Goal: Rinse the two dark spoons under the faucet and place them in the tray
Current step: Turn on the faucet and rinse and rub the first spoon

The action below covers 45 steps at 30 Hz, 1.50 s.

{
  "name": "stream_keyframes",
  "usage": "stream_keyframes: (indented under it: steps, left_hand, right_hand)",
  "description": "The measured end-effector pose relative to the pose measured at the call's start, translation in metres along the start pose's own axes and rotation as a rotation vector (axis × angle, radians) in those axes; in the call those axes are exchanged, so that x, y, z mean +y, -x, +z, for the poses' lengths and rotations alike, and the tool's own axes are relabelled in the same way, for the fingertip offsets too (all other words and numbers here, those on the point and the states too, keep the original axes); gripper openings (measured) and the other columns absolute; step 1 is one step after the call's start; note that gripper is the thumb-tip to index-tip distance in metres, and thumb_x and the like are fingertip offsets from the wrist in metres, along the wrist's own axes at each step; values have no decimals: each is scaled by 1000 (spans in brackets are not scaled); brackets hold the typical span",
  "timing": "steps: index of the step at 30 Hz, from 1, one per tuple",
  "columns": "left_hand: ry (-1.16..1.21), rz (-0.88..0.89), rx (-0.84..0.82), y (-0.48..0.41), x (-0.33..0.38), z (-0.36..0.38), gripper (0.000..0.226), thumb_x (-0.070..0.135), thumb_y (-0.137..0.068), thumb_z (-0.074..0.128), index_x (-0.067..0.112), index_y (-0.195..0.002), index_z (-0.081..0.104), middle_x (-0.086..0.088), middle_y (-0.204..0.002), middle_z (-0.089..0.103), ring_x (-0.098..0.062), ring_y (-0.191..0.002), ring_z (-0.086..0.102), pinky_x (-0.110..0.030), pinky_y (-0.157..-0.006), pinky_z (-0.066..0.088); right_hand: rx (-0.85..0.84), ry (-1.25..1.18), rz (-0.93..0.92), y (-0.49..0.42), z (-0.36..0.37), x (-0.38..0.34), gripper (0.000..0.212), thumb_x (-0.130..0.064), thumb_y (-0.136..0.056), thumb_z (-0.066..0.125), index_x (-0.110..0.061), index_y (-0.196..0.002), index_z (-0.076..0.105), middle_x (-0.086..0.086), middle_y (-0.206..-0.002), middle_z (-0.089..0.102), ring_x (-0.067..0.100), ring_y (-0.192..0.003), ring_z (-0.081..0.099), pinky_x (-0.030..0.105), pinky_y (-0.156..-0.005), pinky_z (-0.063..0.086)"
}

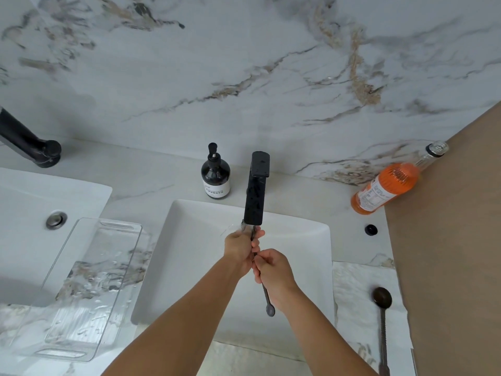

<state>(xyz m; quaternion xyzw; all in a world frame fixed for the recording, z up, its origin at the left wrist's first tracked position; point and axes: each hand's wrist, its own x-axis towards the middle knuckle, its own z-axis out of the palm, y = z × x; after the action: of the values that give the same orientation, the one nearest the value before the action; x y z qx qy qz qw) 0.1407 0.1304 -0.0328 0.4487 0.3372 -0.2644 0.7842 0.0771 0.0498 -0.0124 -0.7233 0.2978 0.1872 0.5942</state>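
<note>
Water runs from the black faucet (256, 191) into the white sink (189, 261). Both my hands hold one dark spoon (267, 297) under the stream. My left hand (241, 248) is wrapped around its upper end, right below the spout, so the bowl is hidden. My right hand (272, 270) pinches the handle lower down, and the handle's small rounded tip sticks out toward me. The second dark spoon (382, 316) lies bowl-up on a white paper towel (355, 291) at the right of the sink. A clear plastic tray (92, 289) rests on the counter left of the sink.
A dark pump bottle (215, 177) stands behind the sink, left of the faucet. An orange-liquid bottle (390, 185) leans at the back right. A small black cap (371, 229) sits on the counter. A second sink (32, 226) with its own black faucet (27, 142) lies at far left.
</note>
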Motion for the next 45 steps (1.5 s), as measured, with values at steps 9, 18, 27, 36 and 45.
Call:
stream_keyframes:
  steps: [9, 18, 27, 36, 45]
  left_hand:
    - [134, -87, -176, -4, 9, -9, 13, -1, -98, 51, -4, -109, 58, -12, -85, 71, -12, -53, 56, -23, -50, 52]
    - [-531, 67, -144, -10, 26, -5, 15, 2, -102, 38, -1, -95, 51, -18, -75, 64, -26, -60, 68, -37, -67, 63]
    - [145, -90, -398, -8, 40, -7, 37, -23, -92, 29, -10, -111, 57, -21, -117, 64, -33, -107, 65, -38, -92, 55]
    - [-827, 121, 25, -10, 11, -14, 41, 35, -101, 47, 5, -78, 62, -14, -77, 69, -22, -58, 69, -25, -53, 55]
    - [221, -137, -361, 6, 19, -17, 35, -13, -99, 24, -10, -123, 49, -28, -132, 56, -36, -118, 61, -39, -99, 50]
  right_hand:
    - [-15, -141, 58, -1, -5, -3, 21, 0, -95, 42, -3, -83, 59, 6, -63, 56, 16, -51, 44, 25, -48, 36]
    - [0, -72, 70, -4, -7, 3, 20, -2, -92, 45, -4, -80, 61, 5, -61, 56, 17, -51, 44, 26, -47, 33]
    - [50, 146, -96, -6, -18, -3, 19, -12, -92, 52, -11, -80, 68, -4, -61, 66, 13, -50, 52, 28, -53, 44]
    - [-114, -109, 104, 8, -15, -1, 19, -2, -95, 46, 1, -91, 65, 13, -70, 65, 24, -52, 62, 35, -56, 57]
    - [-136, -216, 106, 15, -11, -2, 18, -5, -96, 50, 2, -89, 65, 16, -70, 68, 30, -57, 67, 37, -59, 61]
